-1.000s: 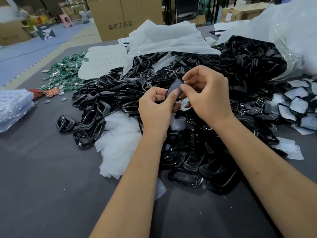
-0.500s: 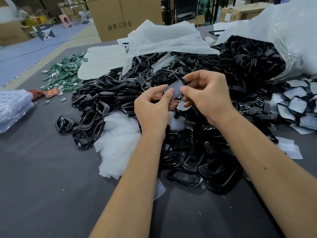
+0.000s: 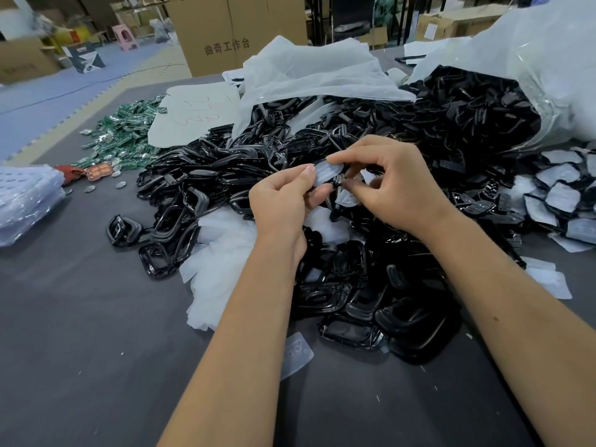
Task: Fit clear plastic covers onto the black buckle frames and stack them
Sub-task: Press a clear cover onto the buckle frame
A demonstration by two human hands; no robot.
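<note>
Both hands meet above a big heap of black buckle frames (image 3: 225,175). My left hand (image 3: 283,201) and my right hand (image 3: 390,185) pinch one clear plastic cover (image 3: 325,171) from either side, with a black buckle frame (image 3: 338,182) partly hidden behind the fingers. A pile of loose clear covers (image 3: 222,262) lies under my left forearm. Finished frames with covers fitted (image 3: 561,195) are gathered at the right edge.
A torn plastic bag (image 3: 532,69) spills more black frames at the back right. White sheeting (image 3: 309,72) lies behind the heap. Green parts (image 3: 125,133) and a stack of clear trays (image 3: 25,201) sit on the left of the grey table (image 3: 80,333). A single cover (image 3: 296,353) lies near me.
The hands have shifted slightly; the clear cover now shows flatter and more plainly between the fingertips, and the dark piece seen earlier is mostly hidden behind it.
</note>
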